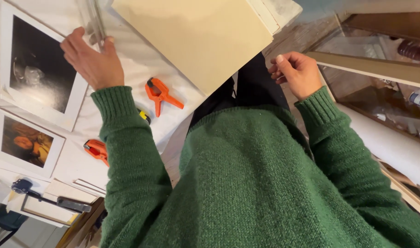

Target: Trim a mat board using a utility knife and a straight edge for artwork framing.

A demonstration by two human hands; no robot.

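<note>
sweater: green knit | cuffs: ribbed | trousers: dark | hands: bare
</note>
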